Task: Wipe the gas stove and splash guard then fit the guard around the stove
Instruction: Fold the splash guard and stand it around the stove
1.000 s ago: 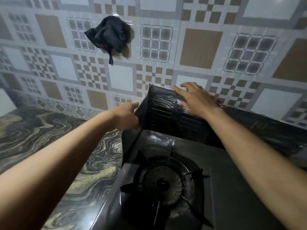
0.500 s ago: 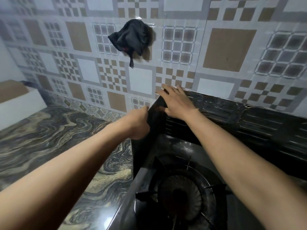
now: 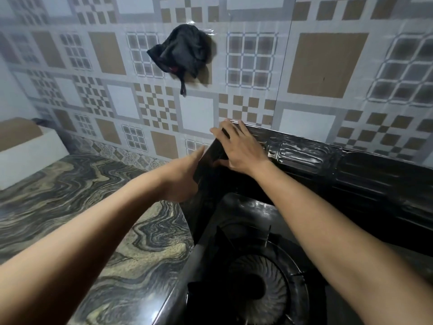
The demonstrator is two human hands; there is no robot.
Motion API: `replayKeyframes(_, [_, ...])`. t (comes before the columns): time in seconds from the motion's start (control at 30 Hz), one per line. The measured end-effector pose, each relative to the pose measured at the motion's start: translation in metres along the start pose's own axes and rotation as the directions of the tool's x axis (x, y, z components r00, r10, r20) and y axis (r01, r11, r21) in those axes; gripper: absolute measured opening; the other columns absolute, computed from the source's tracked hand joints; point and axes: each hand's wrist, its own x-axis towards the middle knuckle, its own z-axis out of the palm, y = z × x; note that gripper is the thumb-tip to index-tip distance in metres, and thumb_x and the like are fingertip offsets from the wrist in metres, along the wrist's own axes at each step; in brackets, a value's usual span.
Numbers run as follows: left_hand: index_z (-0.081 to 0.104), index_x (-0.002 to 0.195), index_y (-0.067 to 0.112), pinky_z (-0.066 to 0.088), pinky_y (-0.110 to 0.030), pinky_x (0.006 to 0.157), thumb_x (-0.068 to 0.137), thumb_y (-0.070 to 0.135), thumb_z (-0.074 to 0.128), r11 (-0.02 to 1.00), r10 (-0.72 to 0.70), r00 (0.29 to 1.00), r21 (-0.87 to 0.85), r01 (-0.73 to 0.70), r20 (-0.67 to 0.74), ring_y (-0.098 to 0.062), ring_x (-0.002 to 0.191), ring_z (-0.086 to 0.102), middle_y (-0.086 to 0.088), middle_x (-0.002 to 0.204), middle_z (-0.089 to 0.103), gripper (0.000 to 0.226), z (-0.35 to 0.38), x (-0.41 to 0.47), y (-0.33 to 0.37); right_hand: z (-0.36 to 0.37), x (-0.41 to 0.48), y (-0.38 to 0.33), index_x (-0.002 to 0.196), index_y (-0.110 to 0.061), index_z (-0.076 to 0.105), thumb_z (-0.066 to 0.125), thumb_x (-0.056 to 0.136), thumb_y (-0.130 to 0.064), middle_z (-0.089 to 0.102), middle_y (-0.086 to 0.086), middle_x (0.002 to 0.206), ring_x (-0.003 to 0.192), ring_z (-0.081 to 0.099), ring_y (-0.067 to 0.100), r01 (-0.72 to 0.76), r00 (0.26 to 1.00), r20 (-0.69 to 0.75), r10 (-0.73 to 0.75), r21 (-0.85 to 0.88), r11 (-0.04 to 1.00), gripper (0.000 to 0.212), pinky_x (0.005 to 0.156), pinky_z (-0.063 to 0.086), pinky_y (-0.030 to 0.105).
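Splash guard (image 3: 328, 165) stands upright along the gas stove's (image 3: 246, 207) back and left edges, close to the tiled wall (image 3: 328, 66). The right hand (image 3: 239, 148) lies flat, fingers spread, over the guard's top corner. The left hand (image 3: 180, 179) is against the side panel's outer face, its grip hidden. The marbled countertop (image 3: 93, 207) spreads to the left.

Dim, even light is cast; glare is seen on the stove (image 3: 257, 206), and the wall tiles (image 3: 328, 64) are blurred and bowed.

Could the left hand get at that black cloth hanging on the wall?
Probably yes: nothing blocks the black cloth, but the left hand holds the splash guard and must let go first.
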Motion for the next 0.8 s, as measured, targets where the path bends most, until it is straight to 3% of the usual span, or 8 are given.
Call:
replayKeyframes(0.07, [0.003, 0.158, 0.026, 0.046, -0.039, 0.095, 0.075, 0.003, 0.055, 0.997, -0.073, 0.996, -0.014, 0.073, 0.043, -0.032, 0.126, 0.053, -0.009, 0.141, 0.054, 0.100, -0.003, 0.004, 0.000, 0.002, 0.004, -0.003, 0.153, -0.016, 0.020, 0.075, 0.078, -0.054, 0.035, 0.017, 0.151, 0.146, 0.026, 0.035, 0.008, 1.000, -0.006, -0.008, 0.004, 1.000, 0.101, 0.121, 0.015, 0.054])
replayKeyframes(0.13, [0.006, 0.158, 0.025, 0.047, -0.036, 0.089, 0.079, 0.003, 0.057, 0.993, -0.118, 0.992, -0.018, 0.119, 0.037, -0.031, 0.125, 0.054, -0.003, 0.141, 0.053, 0.097, -0.007, 0.009, -0.001, 0.000, 0.006, -0.004, 0.157, -0.018, 0.008, 0.075, 0.077, -0.055, 0.030, 0.016, 0.155, 0.148, 0.022, 0.033, 0.034, 0.999, 0.009, -0.034, 0.028, 0.999, 0.110, 0.122, 0.013, 0.053])
replayKeyframes(0.27, [0.013, 0.158, 0.024, 0.040, -0.039, 0.110, 0.074, 0.005, 0.055, 0.994, -0.093, 0.995, 0.060, 0.096, -0.046, -0.027, 0.137, 0.045, -0.009, 0.153, 0.044, 0.096, -0.010, 0.019, 0.005, -0.005, 0.003, 0.004, 0.158, -0.016, -0.002, 0.074, 0.082, -0.046, 0.017, 0.016, 0.163, 0.151, 0.013, 0.030, 0.072, 0.996, 0.041, -0.075, 0.074, 0.995, 0.112, 0.123, 0.011, 0.047])
replayKeyframes(0.4, [0.010, 0.158, 0.018, 0.037, -0.035, 0.108, 0.080, -0.001, 0.049, 0.989, -0.133, 0.990, 0.067, 0.135, -0.038, -0.029, 0.143, 0.036, -0.010, 0.160, 0.031, 0.090, -0.012, 0.023, 0.013, -0.009, -0.021, 0.017, 0.157, -0.008, 0.008, 0.066, 0.089, -0.024, 0.018, 0.018, 0.162, 0.151, 0.016, 0.031, 0.083, 0.997, 0.005, -0.083, -0.041, 0.996, 0.091, 0.122, 0.017, 0.048])
replayKeyframes(0.5, [0.017, 0.155, 0.015, 0.044, -0.039, 0.102, 0.081, 0.003, 0.052, 0.984, -0.157, 0.987, 0.077, 0.159, -0.036, -0.033, 0.136, 0.044, -0.014, 0.155, 0.038, 0.083, -0.013, 0.036, 0.017, -0.004, -0.041, 0.029, 0.154, -0.004, 0.021, 0.065, 0.088, -0.013, 0.026, 0.021, 0.159, 0.148, 0.025, 0.035, 0.074, 0.997, 0.023, -0.072, -0.168, 0.983, 0.080, 0.121, 0.020, 0.050])
replayKeyframes(0.6, [0.018, 0.155, 0.013, 0.051, -0.041, 0.098, 0.084, 0.002, 0.055, 0.991, -0.125, 0.992, 0.047, 0.127, -0.029, -0.036, 0.130, 0.049, -0.016, 0.151, 0.042, 0.082, -0.012, 0.050, 0.028, 0.003, -0.056, 0.045, 0.153, -0.002, 0.025, 0.061, 0.090, -0.016, 0.022, 0.023, 0.160, 0.149, 0.020, 0.036, 0.097, 0.991, 0.118, -0.067, -0.274, 0.957, 0.074, 0.122, 0.012, 0.051])
replayKeyframes(0.7, [0.019, 0.155, 0.010, 0.040, -0.041, 0.106, 0.090, 0.005, 0.054, 0.994, -0.074, 0.997, 0.083, 0.075, -0.017, -0.035, 0.135, 0.044, -0.017, 0.152, 0.040, 0.074, -0.010, 0.057, 0.035, 0.006, -0.062, 0.055, 0.157, -0.006, 0.010, 0.047, 0.098, -0.025, 0.002, 0.021, 0.163, 0.152, 0.001, 0.034, 0.114, 0.972, 0.232, -0.029, -0.360, 0.926, 0.072, 0.122, 0.001, 0.051])
replayKeyframes(0.8, [-0.001, 0.158, 0.015, 0.029, -0.038, 0.115, 0.093, 0.017, 0.056, 0.987, -0.050, 0.999, 0.153, 0.048, 0.006, -0.031, 0.141, 0.038, -0.013, 0.160, 0.029, 0.086, -0.008, 0.064, 0.032, 0.009, -0.060, 0.060, 0.157, -0.009, 0.001, 0.013, 0.099, -0.017, -0.008, 0.017, 0.163, 0.151, -0.008, 0.032, 0.128, 0.969, 0.246, -0.030, -0.393, 0.911, 0.060, 0.122, -0.006, 0.049])
